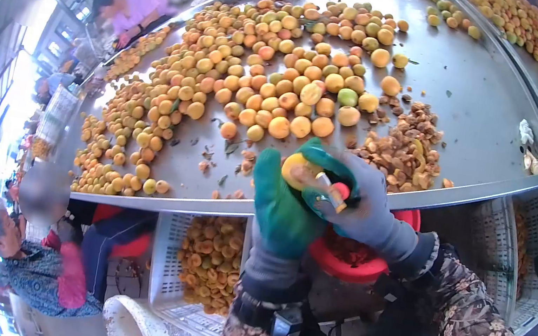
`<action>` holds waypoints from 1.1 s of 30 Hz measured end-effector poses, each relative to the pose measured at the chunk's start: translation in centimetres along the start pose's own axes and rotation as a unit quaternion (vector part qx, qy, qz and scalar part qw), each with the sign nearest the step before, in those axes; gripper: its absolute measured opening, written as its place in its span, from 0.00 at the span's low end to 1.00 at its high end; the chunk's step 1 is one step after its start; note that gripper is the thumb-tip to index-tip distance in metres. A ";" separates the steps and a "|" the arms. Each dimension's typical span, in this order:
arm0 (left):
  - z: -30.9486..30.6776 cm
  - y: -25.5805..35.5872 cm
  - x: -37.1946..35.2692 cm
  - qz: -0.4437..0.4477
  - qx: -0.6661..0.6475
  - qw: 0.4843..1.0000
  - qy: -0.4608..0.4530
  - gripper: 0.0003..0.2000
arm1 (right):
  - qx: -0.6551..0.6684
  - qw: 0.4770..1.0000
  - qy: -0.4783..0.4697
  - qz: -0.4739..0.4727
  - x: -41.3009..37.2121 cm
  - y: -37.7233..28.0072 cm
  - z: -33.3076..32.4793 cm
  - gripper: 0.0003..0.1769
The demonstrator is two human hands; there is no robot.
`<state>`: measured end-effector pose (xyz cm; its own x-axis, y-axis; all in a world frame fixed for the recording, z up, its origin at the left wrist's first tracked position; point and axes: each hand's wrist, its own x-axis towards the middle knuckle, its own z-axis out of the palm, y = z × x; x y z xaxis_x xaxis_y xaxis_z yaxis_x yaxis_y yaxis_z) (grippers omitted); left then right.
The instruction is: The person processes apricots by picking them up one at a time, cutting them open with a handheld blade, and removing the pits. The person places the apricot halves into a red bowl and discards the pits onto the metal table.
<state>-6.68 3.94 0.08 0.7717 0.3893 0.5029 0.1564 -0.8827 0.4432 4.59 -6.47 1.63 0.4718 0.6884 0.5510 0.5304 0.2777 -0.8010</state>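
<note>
Both my hands wear grey gloves with green palms, above the front edge of the metal table (pixel 473 138). My left hand (pixel 284 206) is wrapped round the left side of a yellow-orange fruit (pixel 297 170). My right hand (pixel 357 193) grips a small tool (pixel 330 191) with a red part and a metal part, held against the fruit. A large spread of orange and yellow fruits (pixel 267 96) lies on the table beyond my hands. A heap of brown pits (pixel 407 148) lies just past my right hand.
Below the table edge are a red basin (pixel 352 266), a white crate (pixel 168 258) of halved fruit, a white bucket (pixel 135 331) and another crate (pixel 534 284) at right. Co-workers (pixel 39 265) are at the left and far side. White scraps (pixel 528 144) lie near the right rim.
</note>
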 end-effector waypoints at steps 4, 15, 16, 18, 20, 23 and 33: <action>3.6 2.0 2.8 0.002 -0.227 0.963 0.144 0.18 | -0.076 0.996 -0.010 -0.034 0.7 2.2 -1.3 0.25; 5.0 3.1 3.6 -0.395 -0.679 0.618 -0.032 0.23 | 0.318 0.927 0.188 0.070 3.0 1.0 -4.4 0.21; 5.5 3.4 3.0 -0.331 -0.579 0.745 -0.032 0.27 | 0.297 0.934 0.190 0.054 3.0 0.9 -4.3 0.21; 5.9 3.6 2.4 -0.258 -0.463 0.847 -0.031 0.32 | 0.264 0.939 0.199 0.092 3.3 -0.2 -3.8 0.21; 6.0 3.5 2.1 -0.247 -0.481 0.841 -0.025 0.28 | 0.244 0.946 0.185 0.106 3.1 -0.4 -3.9 0.21; 7.7 3.1 2.1 -0.199 -0.436 0.877 0.046 0.18 | 0.229 0.956 0.163 0.079 3.0 0.2 -3.2 0.21; 8.5 2.8 2.0 -0.042 -0.098 0.984 0.143 0.38 | 0.028 0.983 0.176 0.035 2.5 2.5 -2.6 0.18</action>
<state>0.58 0.00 -3.95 0.5521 0.5416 0.6340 0.0687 -0.7873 0.6127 8.96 -5.81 1.58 0.7252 0.4358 0.5330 0.4524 0.2819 -0.8461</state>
